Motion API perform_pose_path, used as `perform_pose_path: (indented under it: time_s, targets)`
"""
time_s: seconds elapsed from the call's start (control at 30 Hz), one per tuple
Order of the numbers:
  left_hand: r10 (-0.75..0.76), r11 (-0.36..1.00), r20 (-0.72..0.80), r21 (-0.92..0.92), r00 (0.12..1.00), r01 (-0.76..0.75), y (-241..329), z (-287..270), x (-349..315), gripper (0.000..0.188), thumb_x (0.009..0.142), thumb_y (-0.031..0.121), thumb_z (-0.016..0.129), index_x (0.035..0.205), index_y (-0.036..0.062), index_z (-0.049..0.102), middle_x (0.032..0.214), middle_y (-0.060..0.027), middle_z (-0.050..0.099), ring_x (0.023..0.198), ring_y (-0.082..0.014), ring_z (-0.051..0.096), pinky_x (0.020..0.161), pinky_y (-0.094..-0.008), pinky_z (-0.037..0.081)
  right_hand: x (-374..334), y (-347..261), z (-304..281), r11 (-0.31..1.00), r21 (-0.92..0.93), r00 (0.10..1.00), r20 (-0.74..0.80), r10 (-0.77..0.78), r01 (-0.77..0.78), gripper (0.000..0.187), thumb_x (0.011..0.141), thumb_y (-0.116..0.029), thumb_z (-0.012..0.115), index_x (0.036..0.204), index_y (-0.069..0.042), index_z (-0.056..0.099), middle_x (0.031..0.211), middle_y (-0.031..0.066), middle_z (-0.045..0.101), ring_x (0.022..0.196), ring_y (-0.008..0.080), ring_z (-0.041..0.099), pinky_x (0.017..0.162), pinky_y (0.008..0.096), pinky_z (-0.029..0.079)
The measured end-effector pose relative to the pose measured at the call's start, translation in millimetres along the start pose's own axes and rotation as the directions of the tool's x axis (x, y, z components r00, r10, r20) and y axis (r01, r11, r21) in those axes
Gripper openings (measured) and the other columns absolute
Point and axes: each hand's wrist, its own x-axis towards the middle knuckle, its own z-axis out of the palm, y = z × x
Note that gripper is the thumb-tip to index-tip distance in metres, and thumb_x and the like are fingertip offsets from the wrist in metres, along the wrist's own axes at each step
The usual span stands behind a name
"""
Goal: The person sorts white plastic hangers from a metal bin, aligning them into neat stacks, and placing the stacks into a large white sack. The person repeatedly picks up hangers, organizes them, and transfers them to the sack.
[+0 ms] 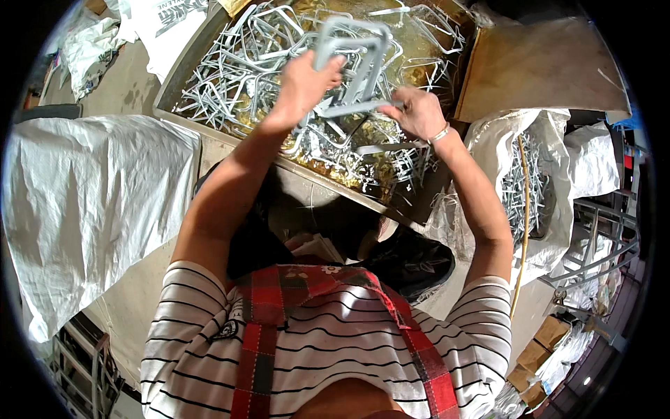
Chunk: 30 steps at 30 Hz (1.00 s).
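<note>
Two or more bent grey metal pieces [356, 25] are raised over the wide tray [183, 63] in front of me; motion blur prevents an exact count. My left hand [310, 82] grips them at their left side, fingers closed round the bars. My right hand [417, 115] is at the near right end of the lowest bar, fingers curled, thumb at the bar's tip; whether it grips or merely touches, I cannot tell. A pale bracelet [440, 134] is noted on my right wrist. Just below that hand a flat grey strip [391, 147] lies across the tray; I cannot determine whether it is held.

Inside the tray, a tangled heap of similar bent pieces [223, 70] is densest to the left, with shiny yellow-brown patches of tray floor showing between pieces, chiefly toward the far right. A brown board [544, 70] adjoins the tray's right side. Nearer to me on that side stands an open white sack [488, 133] containing many grey metal pieces [534, 181], with a slender yellowish rod [522, 244] across it. To my left, a creased white sheet [98, 209] hangs draped
</note>
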Motion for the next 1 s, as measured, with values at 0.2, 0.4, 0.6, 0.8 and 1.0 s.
perform_pose_path:
  time_s: [0.2,0.4,0.6,0.8,1.0]
  targets:
    - [-0.133,0.990,0.217,-0.013,0.967,0.140,42,-6,-17,0.032,0.086,0.027,0.059,0.100,-0.0010,0.053,0.076,-0.0083,0.061,0.054,-0.0093,0.053,0.046,-0.0228,0.043,16,38,51,0.792,0.587,0.909,-0.218,0.356,-0.169,0.022,0.080,-0.022,0.063,0.090,-0.002,0.061,0.083,0.0090,0.061,0.074,0.0126,0.057,0.063,0.0260,0.046]
    - [-0.278,0.832,-0.129,-0.527,0.952,0.172,15,-45,7,0.032,0.082,0.029,0.065,0.090,0.0044,0.046,0.064,-0.0017,0.044,0.048,-0.0105,0.044,0.041,-0.0238,0.041,-42,15,116,0.836,0.228,0.795,0.503,0.338,-0.499,0.035,0.085,-0.032,0.057,0.104,-0.002,0.057,0.104,0.0179,0.059,0.091,0.0258,0.059,0.080,0.0366,0.048]
    - [-0.229,0.581,-0.183,-0.814,0.956,-0.017,6,-79,21,0.022,0.085,0.020,0.061,0.093,0.0060,0.047,0.074,-0.0053,0.050,0.055,-0.0143,0.047,0.045,-0.0276,0.042,-80,27,192,0.995,-0.004,0.803,0.591,-0.075,0.097,0.039,0.084,-0.036,0.055,0.103,-0.003,0.050,0.108,0.0184,0.053,0.115,0.0318,0.043,0.105,0.0418,0.023]
    - [0.088,0.926,-0.579,-0.252,0.810,-0.281,23,-104,14,0.020,0.084,0.019,0.062,0.094,0.0041,0.054,0.077,-0.0089,0.059,0.055,-0.0116,0.052,0.048,-0.0251,0.043,-78,36,102,0.685,0.172,0.680,0.428,0.595,-0.708,0.040,0.090,-0.040,0.045,0.078,-0.003,0.054,0.070,0.0144,0.057,0.064,0.0311,0.057,0.057,0.0401,0.046]
    - [0.011,0.989,-0.052,0.146,0.999,-0.003,7,-53,2,0.038,0.084,0.031,0.060,0.113,0.0060,0.057,0.097,-0.0098,0.062,0.086,-0.0154,0.058,0.074,-0.0281,0.048,-22,26,7,0.960,0.009,0.948,0.160,0.275,-0.280,0.043,0.081,-0.043,0.059,0.067,-0.002,0.058,0.054,0.0159,0.054,0.048,0.0290,0.053,0.047,0.0376,0.042]
